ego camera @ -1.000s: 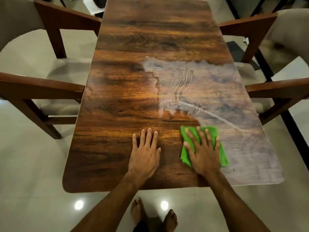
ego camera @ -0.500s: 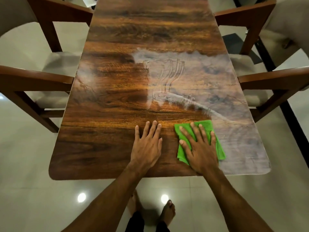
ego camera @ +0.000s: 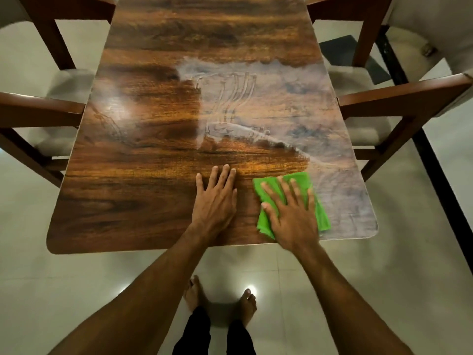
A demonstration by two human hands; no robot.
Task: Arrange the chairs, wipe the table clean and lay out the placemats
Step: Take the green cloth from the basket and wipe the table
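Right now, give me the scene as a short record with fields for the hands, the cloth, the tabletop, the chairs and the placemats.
Left hand: flat on the bare table, fingers straight, apart from the green cloth
Right hand: flat on the green cloth, pressing it down near the table's front edge
Tabletop: cloudy streaked film across its right half
Chairs: left chair and right chair, one at each long side
Placemats: none in view

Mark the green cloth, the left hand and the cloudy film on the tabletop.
green cloth (ego camera: 321, 213): head view, its uncovered right strip.
left hand (ego camera: 215, 201): head view, the back of the hand.
cloudy film (ego camera: 294, 98): head view, the middle of the hazy patch.
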